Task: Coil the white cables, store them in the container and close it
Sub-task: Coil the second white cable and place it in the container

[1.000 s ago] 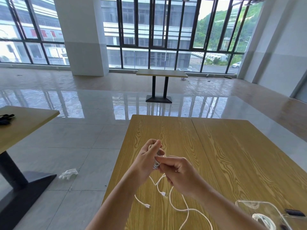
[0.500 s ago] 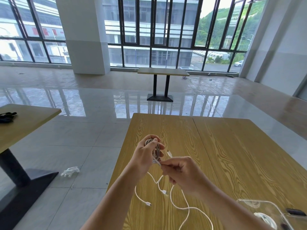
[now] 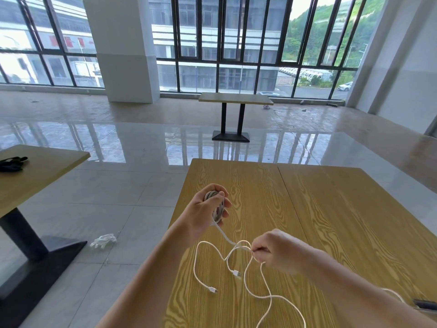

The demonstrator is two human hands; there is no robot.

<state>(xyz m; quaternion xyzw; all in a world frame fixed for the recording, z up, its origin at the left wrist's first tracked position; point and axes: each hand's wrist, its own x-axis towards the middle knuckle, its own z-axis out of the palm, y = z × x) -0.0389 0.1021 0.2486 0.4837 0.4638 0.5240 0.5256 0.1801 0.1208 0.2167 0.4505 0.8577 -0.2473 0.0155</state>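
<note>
- The left hand (image 3: pixel 208 207) grips a small coil (image 3: pixel 216 204) of white cable, its fingers curled round the wound loops, held up over the near-left part of the wooden table (image 3: pixel 331 221)
- The right hand (image 3: pixel 272 250) sits lower and nearer the body, its fingertips pinching the loose run of the same white cable (image 3: pixel 224 235), which stretches up to the coil
- The rest of the cable lies slack on the table in open loops, with two connector ends (image 3: pixel 237 273) resting on the wood near the middle of the tangle
- Progress, as I judge it: the coiling is under way but only partly done, since a good length is unwound; storing it and closing the container are not yet done
- The container cannot be made out in the current view; only a dark object (image 3: pixel 425 304) shows at the right edge, too cropped to identify
- Against the earlier frames: the hands were then close together at the coil, the right one touching it; now the right hand has drawn away and down along the cable to take up more slack
- The view has also dipped, so the clear box seen at the lower right is out of sight
</note>
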